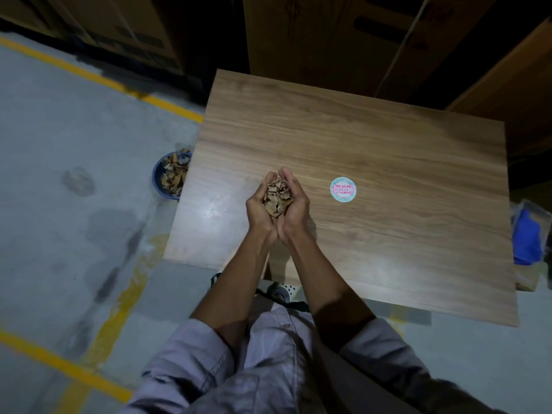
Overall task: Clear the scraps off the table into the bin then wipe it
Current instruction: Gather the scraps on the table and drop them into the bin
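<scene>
— What are our hands doing?
— Our left hand [260, 204] and right hand [294, 201] are cupped together with the heels touching. The fingers curl up round a heap of brown scraps [277, 197], held over the table [358, 138].
— What can't we make out?
— The blue bin [162, 180] sits on the floor [74, 130] left of the table, partly hidden by its edge, with more scraps inside. The round sticker [343, 189] has blurred print. The blue cloth [527, 240] at the far right is blurred too.
— And the room?
— We see a wood-grain top, grey concrete with yellow lines [98, 79], and cardboard boxes [328, 34] behind.
</scene>
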`<state>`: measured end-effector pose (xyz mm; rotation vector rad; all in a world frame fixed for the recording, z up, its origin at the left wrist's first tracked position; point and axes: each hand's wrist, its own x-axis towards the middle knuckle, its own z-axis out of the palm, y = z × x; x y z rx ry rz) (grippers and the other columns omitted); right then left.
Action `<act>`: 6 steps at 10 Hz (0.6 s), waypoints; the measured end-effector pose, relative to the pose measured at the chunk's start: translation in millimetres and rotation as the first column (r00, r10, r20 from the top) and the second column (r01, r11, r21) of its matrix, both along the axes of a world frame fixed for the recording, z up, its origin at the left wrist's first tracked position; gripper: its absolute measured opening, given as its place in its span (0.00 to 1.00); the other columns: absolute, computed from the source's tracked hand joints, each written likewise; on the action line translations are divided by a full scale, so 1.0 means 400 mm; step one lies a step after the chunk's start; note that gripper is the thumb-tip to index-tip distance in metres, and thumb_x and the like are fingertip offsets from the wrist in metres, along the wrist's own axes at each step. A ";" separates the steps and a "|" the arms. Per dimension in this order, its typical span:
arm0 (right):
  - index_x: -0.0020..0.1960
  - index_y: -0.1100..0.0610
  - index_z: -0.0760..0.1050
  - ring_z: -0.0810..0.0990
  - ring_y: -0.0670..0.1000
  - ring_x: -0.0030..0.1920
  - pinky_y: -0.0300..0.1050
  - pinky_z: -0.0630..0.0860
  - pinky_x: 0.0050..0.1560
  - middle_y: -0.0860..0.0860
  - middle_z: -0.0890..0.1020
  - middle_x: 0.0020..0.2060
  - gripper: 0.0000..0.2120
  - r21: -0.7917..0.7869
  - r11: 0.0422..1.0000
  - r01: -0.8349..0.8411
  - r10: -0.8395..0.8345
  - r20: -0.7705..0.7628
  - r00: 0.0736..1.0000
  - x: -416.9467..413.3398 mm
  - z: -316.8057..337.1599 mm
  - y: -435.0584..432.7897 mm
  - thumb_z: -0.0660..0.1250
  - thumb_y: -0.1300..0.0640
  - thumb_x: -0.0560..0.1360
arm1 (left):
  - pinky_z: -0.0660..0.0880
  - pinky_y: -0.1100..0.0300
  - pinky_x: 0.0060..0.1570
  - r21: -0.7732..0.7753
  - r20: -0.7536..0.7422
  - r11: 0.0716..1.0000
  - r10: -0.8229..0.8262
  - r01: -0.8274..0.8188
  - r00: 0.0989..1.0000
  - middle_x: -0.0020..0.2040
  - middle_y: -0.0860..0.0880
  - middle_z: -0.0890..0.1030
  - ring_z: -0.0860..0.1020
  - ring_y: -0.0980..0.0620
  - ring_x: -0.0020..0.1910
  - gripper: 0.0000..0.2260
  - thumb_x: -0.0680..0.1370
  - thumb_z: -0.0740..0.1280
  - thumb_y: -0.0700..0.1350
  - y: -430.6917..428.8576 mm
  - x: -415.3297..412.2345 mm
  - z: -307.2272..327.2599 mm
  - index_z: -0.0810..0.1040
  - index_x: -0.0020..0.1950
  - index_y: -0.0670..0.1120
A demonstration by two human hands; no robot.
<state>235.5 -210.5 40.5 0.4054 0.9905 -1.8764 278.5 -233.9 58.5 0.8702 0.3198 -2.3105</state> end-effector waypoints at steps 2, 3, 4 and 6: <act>0.69 0.61 0.78 0.77 0.55 0.67 0.53 0.69 0.75 0.54 0.80 0.65 0.22 -0.022 0.998 -0.066 0.067 0.073 0.995 0.138 0.023 -0.137 0.70 0.51 0.79 | 0.77 0.47 0.66 -0.004 0.205 0.992 0.121 -0.123 0.971 0.64 0.35 0.79 0.78 0.43 0.68 0.17 0.78 0.71 0.41 -0.087 0.106 0.046 0.79 0.63 0.33; 0.60 0.56 0.84 0.76 0.56 0.71 0.59 0.66 0.77 0.55 0.81 0.65 0.29 -0.011 0.987 -0.161 0.160 -0.069 0.985 0.227 0.032 -0.232 0.79 0.40 0.66 | 0.77 0.45 0.64 0.138 0.007 0.966 0.220 -0.218 0.976 0.66 0.41 0.79 0.78 0.43 0.67 0.21 0.74 0.73 0.35 -0.182 0.196 0.042 0.78 0.67 0.40; 0.67 0.58 0.79 0.74 0.56 0.72 0.57 0.65 0.78 0.56 0.78 0.68 0.28 -0.022 0.945 -0.326 0.323 -0.083 0.943 0.318 0.075 -0.317 0.71 0.40 0.75 | 0.71 0.65 0.68 -0.055 0.269 0.979 0.203 -0.195 0.941 0.61 0.52 0.83 0.79 0.59 0.63 0.23 0.84 0.63 0.50 -0.279 0.286 0.017 0.71 0.77 0.42; 0.73 0.67 0.71 0.73 0.59 0.73 0.57 0.65 0.78 0.60 0.76 0.72 0.38 -0.097 0.963 -0.253 0.265 0.144 0.953 0.486 0.039 -0.546 0.78 0.54 0.68 | 0.79 0.44 0.61 0.004 0.304 0.983 0.176 -0.185 0.936 0.72 0.40 0.76 0.78 0.49 0.67 0.27 0.76 0.69 0.42 -0.518 0.472 -0.023 0.73 0.75 0.39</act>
